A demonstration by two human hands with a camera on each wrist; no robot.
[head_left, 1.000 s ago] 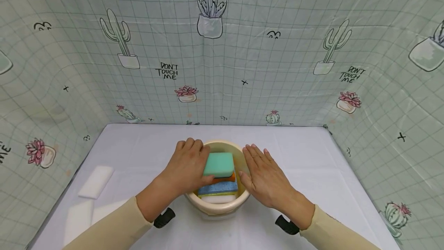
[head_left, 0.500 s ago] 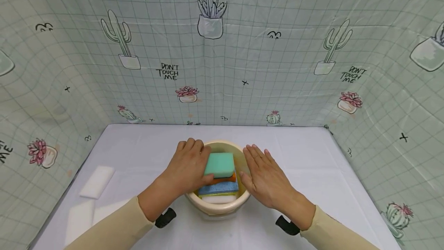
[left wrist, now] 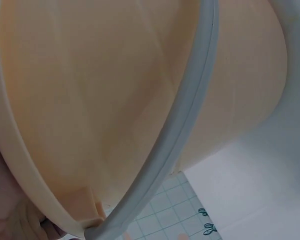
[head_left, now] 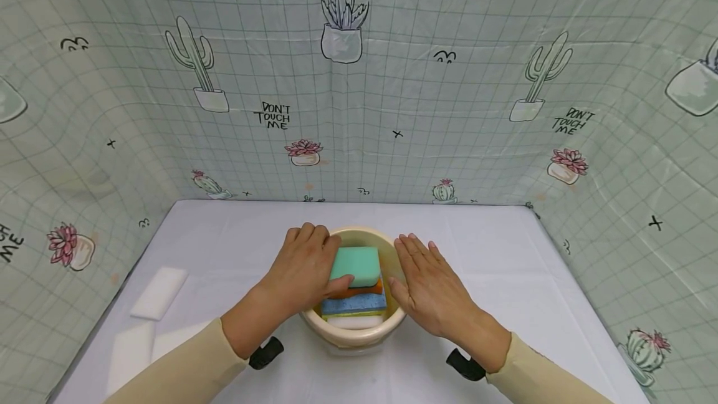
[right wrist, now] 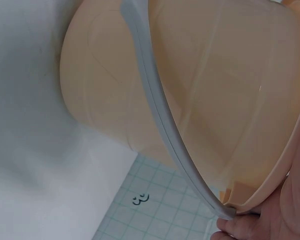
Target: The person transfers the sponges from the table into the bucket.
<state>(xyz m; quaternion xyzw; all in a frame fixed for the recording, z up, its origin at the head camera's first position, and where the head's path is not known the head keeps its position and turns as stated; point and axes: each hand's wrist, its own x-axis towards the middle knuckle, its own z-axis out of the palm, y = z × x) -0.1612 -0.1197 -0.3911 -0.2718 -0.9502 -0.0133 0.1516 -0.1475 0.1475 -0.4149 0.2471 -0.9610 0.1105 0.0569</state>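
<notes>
Left hand [head_left: 303,273] gripping the green sponge [head_left: 355,266] (top of the stack) in the beige tub [head_left: 353,334]; right hand [head_left: 429,285] flat, fingers straight, on its rim.

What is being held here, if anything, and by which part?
The left hand pinches the green sponge at its left edge, thumb on top. The right hand rests flat on the bucket's right rim, fingers straight, gripping nothing.
</notes>
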